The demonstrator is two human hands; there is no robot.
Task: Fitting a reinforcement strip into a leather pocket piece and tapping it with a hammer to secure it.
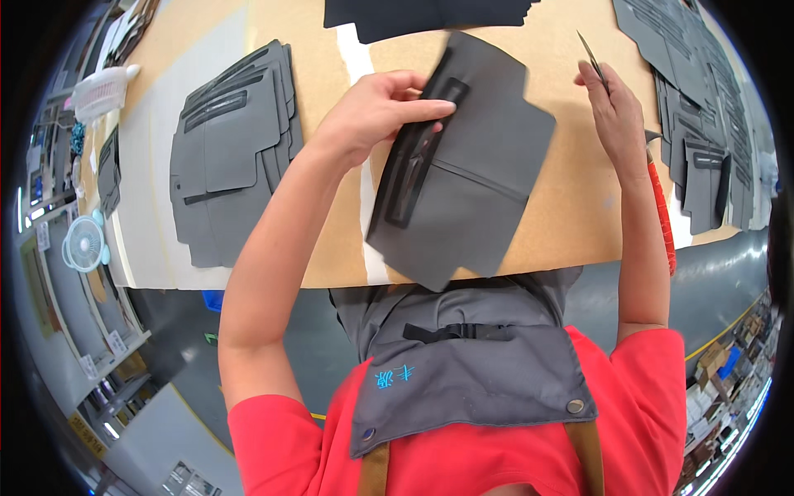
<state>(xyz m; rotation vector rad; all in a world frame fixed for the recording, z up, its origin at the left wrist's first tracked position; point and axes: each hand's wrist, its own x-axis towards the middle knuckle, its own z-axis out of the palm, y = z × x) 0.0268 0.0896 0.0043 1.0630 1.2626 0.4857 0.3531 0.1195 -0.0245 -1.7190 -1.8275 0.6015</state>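
Note:
My left hand (385, 112) is closed on a dark grey flat panel (488, 157), pinching its upper left edge between thumb and fingers. The panel has notched corners, a seam across its middle and a long black-framed slot along its left side. It is held tilted near the table's front edge. In my right hand (614, 112), to the right and apart from the panel, is a slim pointed metal tool (589, 54) with its tip up and away from me. The fingers hide its lower part, so its exact kind cannot be told.
Similar grey panels lie stacked at left (223, 140) and right (695, 99) on the brown-covered table (322, 264). A black piece (422, 16) lies at the far edge. A red-handled tool (662, 215) lies partly behind my right forearm. A white basket (101, 93) and small fan (84, 243) are at far left.

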